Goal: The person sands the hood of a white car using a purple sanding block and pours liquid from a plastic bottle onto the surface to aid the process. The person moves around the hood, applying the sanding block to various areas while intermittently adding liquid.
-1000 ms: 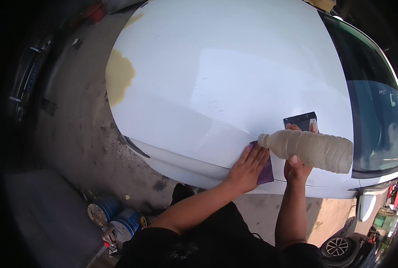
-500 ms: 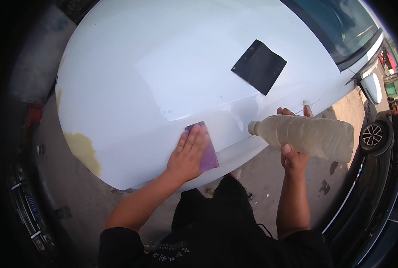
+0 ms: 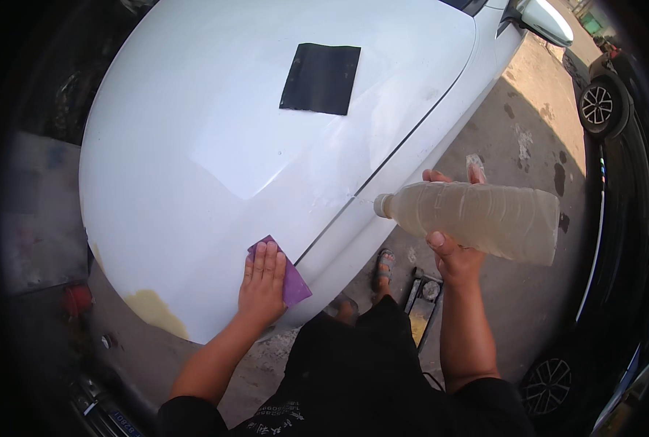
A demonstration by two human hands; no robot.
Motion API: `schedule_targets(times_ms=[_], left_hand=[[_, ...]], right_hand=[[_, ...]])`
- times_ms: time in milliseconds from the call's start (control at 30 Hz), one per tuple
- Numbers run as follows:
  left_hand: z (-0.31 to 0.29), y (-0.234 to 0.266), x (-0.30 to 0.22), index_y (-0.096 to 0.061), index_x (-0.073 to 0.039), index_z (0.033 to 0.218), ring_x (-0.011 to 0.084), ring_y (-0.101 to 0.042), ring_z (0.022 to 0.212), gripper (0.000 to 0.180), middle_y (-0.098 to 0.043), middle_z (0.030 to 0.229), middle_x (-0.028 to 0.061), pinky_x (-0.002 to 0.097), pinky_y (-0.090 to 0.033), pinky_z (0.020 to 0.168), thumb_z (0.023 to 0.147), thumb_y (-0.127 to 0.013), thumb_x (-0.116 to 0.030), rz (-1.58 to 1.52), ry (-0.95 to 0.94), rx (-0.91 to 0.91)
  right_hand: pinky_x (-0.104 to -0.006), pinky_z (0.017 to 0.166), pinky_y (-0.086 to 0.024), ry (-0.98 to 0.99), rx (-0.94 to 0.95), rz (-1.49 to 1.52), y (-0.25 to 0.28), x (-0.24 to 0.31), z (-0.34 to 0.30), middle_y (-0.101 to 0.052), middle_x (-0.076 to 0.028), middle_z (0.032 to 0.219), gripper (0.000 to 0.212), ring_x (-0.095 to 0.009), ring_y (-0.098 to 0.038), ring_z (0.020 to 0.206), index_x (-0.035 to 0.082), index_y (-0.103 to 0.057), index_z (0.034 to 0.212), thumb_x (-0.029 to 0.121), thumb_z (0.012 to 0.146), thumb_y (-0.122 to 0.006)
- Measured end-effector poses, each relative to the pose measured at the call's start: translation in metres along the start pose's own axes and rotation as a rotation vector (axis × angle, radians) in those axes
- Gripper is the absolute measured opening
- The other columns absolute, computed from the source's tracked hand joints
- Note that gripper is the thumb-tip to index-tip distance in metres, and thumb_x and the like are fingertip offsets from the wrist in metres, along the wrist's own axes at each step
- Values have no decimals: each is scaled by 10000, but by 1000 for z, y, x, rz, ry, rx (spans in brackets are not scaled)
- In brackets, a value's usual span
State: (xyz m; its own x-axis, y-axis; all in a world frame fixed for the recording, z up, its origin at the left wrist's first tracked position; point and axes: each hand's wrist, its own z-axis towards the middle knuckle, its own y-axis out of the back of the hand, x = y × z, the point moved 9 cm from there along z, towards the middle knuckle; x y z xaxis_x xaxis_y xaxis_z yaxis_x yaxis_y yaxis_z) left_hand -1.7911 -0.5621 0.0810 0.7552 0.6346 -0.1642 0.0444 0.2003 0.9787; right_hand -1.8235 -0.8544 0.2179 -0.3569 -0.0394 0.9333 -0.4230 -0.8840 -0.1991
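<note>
My left hand (image 3: 261, 288) lies palm down with its fingers together on a purple sheet of sandpaper (image 3: 296, 285), pressed against a white car hood (image 3: 186, 102) near its side edge. The thumb is hidden, and the sheet sticks out to the right of the fingers. In my right hand (image 3: 458, 256) a clear plastic bottle (image 3: 481, 220) of cloudy liquid lies almost level, its cap pointing left. A thin stream leaves the cap and lands on the hood by the panel gap. Farther up the hood rests a flat black square sheet (image 3: 321, 79), touched by neither hand.
A yellowish patch (image 3: 154, 312) marks the hood's front corner. Beyond the white fender stands a dark car (image 3: 627, 211) on the right. A yellow and grey jack (image 3: 423, 306) sits on the ground by my feet. A side mirror (image 3: 546, 22) juts out at upper right.
The view has shifted, so the hood and black sheet appear turned and farther left. My left hand still presses the sandpaper. A stream from the bottle now shows at its cap.
</note>
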Motion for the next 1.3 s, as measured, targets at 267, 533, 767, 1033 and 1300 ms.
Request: schedule_targets(times_ms=[267, 533, 767, 1033, 1300], left_hand=[[226, 8, -88, -313, 36, 1486, 328, -158, 1502, 662, -220, 1598, 196, 469, -127, 1209, 895, -505, -191, -29, -81, -138], [71, -9, -38, -270, 62, 1494, 403, -159, 1491, 679, -208, 1585, 255, 550, -145, 1183, 899, -502, -168, 17, 43, 27], [212, 18, -66, -264, 73, 1490, 381, -109, 1502, 706, -166, 1593, 258, 507, -103, 1202, 871, -512, -160, 90, -14, -45], [159, -1, -51, -310, 33, 1488, 361, -143, 1497, 609, -211, 1598, 199, 480, -131, 1206, 922, -439, -152, -33, 123, -9], [107, 102, 16, -460, 42, 1383, 374, -499, 1298, 464, -544, 1356, 250, 502, -291, 1137, 980, -510, -183, -550, 374, -389]], right_hand=[[-440, 990, -478, 8, -66, -5, 27, 12, 20, -535, -223, 1334, 1113, -295, -556, 1194, -13, -117, 1525, 278, 746, -856], [-449, 985, -484, 21, -62, 24, 46, 19, 40, -544, -234, 1311, 1092, -314, -558, 1189, 30, -165, 1526, 302, 731, -863], [-438, 985, -485, -24, -54, -30, 44, 7, 55, -546, -213, 1313, 1113, -296, -564, 1182, 18, -129, 1529, 313, 738, -854], [-451, 1012, -469, 28, 69, 15, 49, 31, 62, -530, -188, 1332, 1133, -294, -530, 1232, 39, -69, 1535, 242, 748, -858], [-460, 986, -489, 19, 55, 75, 62, 28, 65, -532, -194, 1326, 1118, -306, -528, 1228, 51, -117, 1531, 225, 726, -874]])
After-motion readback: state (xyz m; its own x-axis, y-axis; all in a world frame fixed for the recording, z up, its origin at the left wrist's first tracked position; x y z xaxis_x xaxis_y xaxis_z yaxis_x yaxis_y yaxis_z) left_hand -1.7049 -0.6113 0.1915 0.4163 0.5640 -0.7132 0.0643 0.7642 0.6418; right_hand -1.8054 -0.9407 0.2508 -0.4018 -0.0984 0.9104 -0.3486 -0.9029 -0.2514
